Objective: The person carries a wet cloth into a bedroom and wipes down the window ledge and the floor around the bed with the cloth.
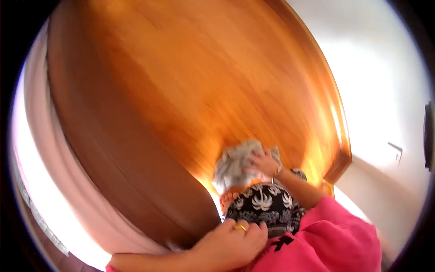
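Well, your right hand (pixel 263 164) lies on a grey cloth (pixel 235 165), its fingers loosely spread across the crumpled folds; you cannot tell whether the fingertips pinch any of it. The cloth is soft, matt and bunched into a rounded heap, and it sits at the near part of the wood (pixel 204 72), a broad, glossy, orange-brown sheet with long streaks of grain and a curved outline on the right. Nearer still, your left hand (pixel 235 242) has its fingers bent inward beside your pink top (pixel 335 235); the grip is half curled, and you cannot tell whether it has hold of anything. One smooth gold ring (pixel 241 225) circles a finger of it. Your trousers (pixel 263 199) are thin black fabric, printed with several pale palm shapes, and a few bare toes (pixel 229 196) show just left of them, close to the cloth. The top looks soft and plain, with one black mark (pixel 282 243). Along the left runs one dull brown strip (pixel 113 118), smooth and tapering towards you, and beyond it one length of pink fabric (pixel 74 136) in long, shallow folds. On the right you have one pale, smooth wall (pixel 371 90), carrying one small square plate (pixel 395 153) and, at the far right edge, one dark object too cut off to name.
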Motion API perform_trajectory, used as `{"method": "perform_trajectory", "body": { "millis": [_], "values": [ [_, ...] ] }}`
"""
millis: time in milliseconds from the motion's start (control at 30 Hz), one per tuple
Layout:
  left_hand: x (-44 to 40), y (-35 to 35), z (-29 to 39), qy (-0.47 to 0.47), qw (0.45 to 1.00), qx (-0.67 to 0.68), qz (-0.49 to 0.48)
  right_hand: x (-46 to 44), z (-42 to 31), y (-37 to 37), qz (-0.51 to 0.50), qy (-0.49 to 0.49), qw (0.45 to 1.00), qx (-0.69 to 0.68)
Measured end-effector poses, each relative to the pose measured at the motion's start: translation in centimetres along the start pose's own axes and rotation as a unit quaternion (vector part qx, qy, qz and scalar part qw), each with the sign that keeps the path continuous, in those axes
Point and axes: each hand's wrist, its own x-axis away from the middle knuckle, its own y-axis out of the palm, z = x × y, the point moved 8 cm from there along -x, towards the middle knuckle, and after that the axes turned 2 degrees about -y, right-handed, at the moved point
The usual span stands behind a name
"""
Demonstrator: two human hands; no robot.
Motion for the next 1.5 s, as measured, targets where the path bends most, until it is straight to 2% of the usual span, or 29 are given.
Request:
{"method": "perform_trajectory", "body": {
  "millis": [67,100,133,167,267,300,367,400,467,533,567,600,633,700,767,800,833,933,967,1033,1167,1233,1267,1300,1333,1400,1433,1467,1500],
  "values": [
    [-0.1,0.7,-0.6,0.027,0.999,-0.047,-0.002,-3.7,6.1,-3.2,0.06,0.109,0.982,-0.141],
    [-0.4,0.8,-1.3,0.047,0.993,-0.11,0.017,-6.2,10.0,-5.0,0.143,0.166,0.975,-0.023],
    [-0.7,1.2,-2.2,0.021,0.994,-0.107,-0.018,-8.5,13.6,-10.5,0.135,0.335,0.917,-0.17],
    [-0.8,1.5,-3.1,0.005,0.994,-0.104,-0.028,-9.4,13.3,-16.3,0.208,0.222,0.953,-0.012],
    [-1.0,1.4,-5.8,-0.078,0.989,-0.126,-0.013,-12.3,21.7,-24.5,0.284,0.323,0.903,-0.026],
    [-1.1,1.4,-6.2,-0.104,0.987,-0.124,-0.014,-11.1,23.4,-25.6,0.31,0.36,0.878,-0.063],
    [-1.2,0.8,-5.9,-0.096,0.988,-0.124,-0.011,-4.9,21.6,-28.8,0.524,0.286,0.797,-0.091],
    [-1.6,0.2,-6.4,-0.127,0.984,-0.127,0.021,-0.9,21.2,-27.9,0.523,0.311,0.79,-0.077],
    [-1.6,0.4,-6.1,-0.119,0.986,-0.118,0.023,9.5,16.2,-25.9,0.687,0.233,0.681,-0.103],
    [-2.8,0.0,-6.1,-0.13,0.984,-0.121,0.027,19.6,11.9,-19.7,0.683,0.356,0.622,-0.138],
    [-3.1,-0.3,-5.7,-0.126,0.981,-0.142,0.023,24.1,9.6,-14.3,0.702,0.38,0.56,-0.221],
    [-3.0,-0.4,-5.4,-0.129,0.978,-0.162,0.018,28.4,6.1,-12.4,0.662,0.493,0.52,-0.22],
    [-3.1,-0.4,-5.3,-0.137,0.977,-0.161,0.012,32.4,3.6,-6.2,0.703,0.488,0.438,-0.275],
    [-3.1,-0.4,-6.2,-0.197,0.974,-0.107,-0.013,37.6,0.6,1.1,0.555,0.644,0.439,-0.292],
    [-2.9,-0.5,-5.8,-0.183,0.976,-0.119,-0.018,38.8,3.3,11.4,0.245,0.86,0.365,-0.258],
    [-3.3,-0.2,-5.7,-0.156,0.979,-0.128,-0.023,36.5,5.4,8.9,0.206,0.876,0.375,-0.221],
    [-3.5,-0.2,-5.8,-0.159,0.979,-0.128,-0.026,35.5,9.6,11.8,0.367,0.757,0.5,-0.205],
    [-3.6,0.5,-6.0,-0.166,0.982,-0.087,-0.029,23.2,16.3,0.9,0.409,0.645,0.576,-0.291],
    [-3.3,0.5,-6.1,-0.154,0.983,-0.096,-0.017,17.4,18.0,-2.7,0.28,0.687,0.659,-0.129],
    [-2.7,0.8,-6.5,-0.147,0.982,-0.118,0.003,7.2,18.8,-10.0,0.279,0.65,0.679,-0.195],
    [-2.1,1.7,-9.1,-0.18,0.977,-0.116,0.017,-0.6,22.5,-18.0,0.413,0.578,0.628,-0.317],
    [-1.5,1.8,-9.5,-0.199,0.976,-0.092,0.019,-2.1,23.4,-18.0,0.554,0.27,0.362,-0.7],
    [-1.1,1.6,-10.3,-0.249,0.967,-0.015,0.056,0.8,23.4,-18.4,0.648,0.306,0.396,-0.574],
    [-0.9,1.5,-11.1,-0.293,0.949,0.065,0.093,3.3,22.8,-18.2,0.695,0.251,0.363,-0.567],
    [-0.2,2.5,-12.4,-0.34,0.936,0.086,0.037,6.9,21.3,-17.6,0.738,0.193,0.333,-0.554],
    [-1.8,4.3,-13.2,-0.3,0.948,0.102,-0.032,15.7,16.1,-15.4,0.743,0.202,0.293,-0.567],
    [-1.9,6.2,-13.8,-0.276,0.949,0.117,-0.101,19.6,13.6,-12.8,0.687,0.282,0.271,-0.613],
    [-3.7,8.1,-15.4,-0.298,0.924,0.14,-0.193,24.6,11.1,-10.7,0.73,0.345,0.288,-0.515],
    [-6.9,9.3,-17.0,-0.309,0.928,0.103,-0.181,29.1,9.8,-5.6,0.702,0.515,0.331,-0.365]
  ]
}}
